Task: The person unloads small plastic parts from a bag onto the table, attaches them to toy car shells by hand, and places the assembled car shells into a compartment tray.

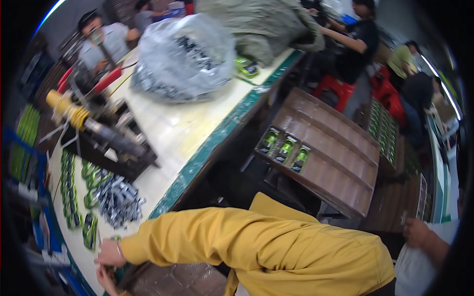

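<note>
Person in a yellow sleeve (256, 241) leans across the frame, both hands low at the left by the near edge of the desk (173, 133). Upper hand (109, 253) and lower hand (106, 277) sit close together, one just above the other; cannot tell which is left and which is right, since the arms cross the view sideways. Grip on both is blurred, fingers look curled in, but cannot tell if they pinch anything. Nearest things: a green-and-black flat pack (90, 230) just up-left of the upper hand, and a loose pile of small silver-grey packets (118, 200) above it on the desk. A row of more green packs (69, 190) runs along the left edge of the desk. Further back on the desk are a dark tool stand with a yellow coiled part (74, 114) and a big clear plastic bag (185, 56) full of dark pieces. To the right of the desk, a slanted brown cardboard tray (335, 148) holds three green packs (286, 149) in its slots. Other people sit at the far end; another person's hand (417, 232) shows at lower right.
</note>
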Available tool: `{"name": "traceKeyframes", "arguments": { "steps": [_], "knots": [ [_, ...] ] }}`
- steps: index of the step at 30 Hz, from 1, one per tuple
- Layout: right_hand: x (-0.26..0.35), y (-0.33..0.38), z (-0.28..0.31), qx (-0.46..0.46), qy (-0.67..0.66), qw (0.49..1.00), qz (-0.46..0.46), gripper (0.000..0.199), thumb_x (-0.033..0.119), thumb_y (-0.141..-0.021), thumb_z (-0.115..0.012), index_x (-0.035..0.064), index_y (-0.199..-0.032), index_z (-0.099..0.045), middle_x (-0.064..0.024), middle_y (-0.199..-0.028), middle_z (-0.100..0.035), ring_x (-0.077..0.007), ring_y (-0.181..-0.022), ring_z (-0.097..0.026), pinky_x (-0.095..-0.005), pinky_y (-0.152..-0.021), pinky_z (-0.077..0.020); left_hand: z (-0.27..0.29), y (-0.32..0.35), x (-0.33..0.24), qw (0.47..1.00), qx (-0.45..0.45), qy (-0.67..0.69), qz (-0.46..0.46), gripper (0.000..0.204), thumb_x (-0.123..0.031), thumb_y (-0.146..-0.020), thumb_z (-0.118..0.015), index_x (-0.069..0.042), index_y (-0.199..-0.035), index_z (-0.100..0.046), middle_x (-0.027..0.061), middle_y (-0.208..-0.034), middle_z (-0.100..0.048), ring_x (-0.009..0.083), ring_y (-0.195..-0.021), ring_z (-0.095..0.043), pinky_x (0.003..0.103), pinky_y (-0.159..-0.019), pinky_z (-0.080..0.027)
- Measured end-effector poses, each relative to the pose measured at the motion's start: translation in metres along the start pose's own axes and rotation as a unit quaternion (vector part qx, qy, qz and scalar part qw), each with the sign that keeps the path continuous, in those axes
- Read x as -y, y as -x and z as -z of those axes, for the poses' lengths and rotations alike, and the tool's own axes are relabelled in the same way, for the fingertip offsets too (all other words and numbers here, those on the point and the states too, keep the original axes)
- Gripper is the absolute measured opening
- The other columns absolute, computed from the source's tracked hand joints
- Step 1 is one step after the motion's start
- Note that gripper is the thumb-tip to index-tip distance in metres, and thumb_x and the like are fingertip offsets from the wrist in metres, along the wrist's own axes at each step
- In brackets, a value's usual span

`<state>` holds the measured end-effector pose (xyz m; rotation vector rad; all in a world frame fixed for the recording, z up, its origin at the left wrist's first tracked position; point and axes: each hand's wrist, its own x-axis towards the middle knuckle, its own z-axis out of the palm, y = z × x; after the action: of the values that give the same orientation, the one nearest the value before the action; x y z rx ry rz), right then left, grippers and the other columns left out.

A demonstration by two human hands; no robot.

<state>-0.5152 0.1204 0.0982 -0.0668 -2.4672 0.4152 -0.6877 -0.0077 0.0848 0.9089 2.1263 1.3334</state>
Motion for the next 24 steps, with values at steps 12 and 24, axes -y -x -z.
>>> {"name": "traceKeyframes", "arguments": {
  "steps": [12,24],
  "knots": [
    [0.005,0.002,0.013,0.053,0.029,0.998,0.037,0.035,0.032,-0.069,-0.053,0.0146,-0.100,-0.049,-0.0081,-0.081,-0.059,-0.0265,-0.074,-0.058,-0.0385,-0.061,-0.0435,-0.022,0.046,-0.076,0.989,0.050,-0.060,0.125,0.024,-0.027,-0.083,-0.048,-0.005,-0.086,-0.059,-0.0014,-0.066,-0.051,0.0074,-0.054,-0.043,0.020,-0.046,-0.035],
    [-0.003,-0.006,-0.009,-0.036,0.041,0.997,0.047,0.031,0.035,-0.056,-0.063,0.0142,-0.078,-0.058,-0.0058,-0.064,-0.061,-0.0272,-0.061,-0.060,-0.0396,-0.054,-0.0434,-0.041,0.067,-0.105,0.985,0.011,-0.114,0.128,0.029,-0.035,-0.083,-0.046,-0.009,-0.093,-0.056,-0.0004,-0.087,-0.057,0.0098,-0.075,-0.050,0.025,-0.063,-0.039]
  ]
}}
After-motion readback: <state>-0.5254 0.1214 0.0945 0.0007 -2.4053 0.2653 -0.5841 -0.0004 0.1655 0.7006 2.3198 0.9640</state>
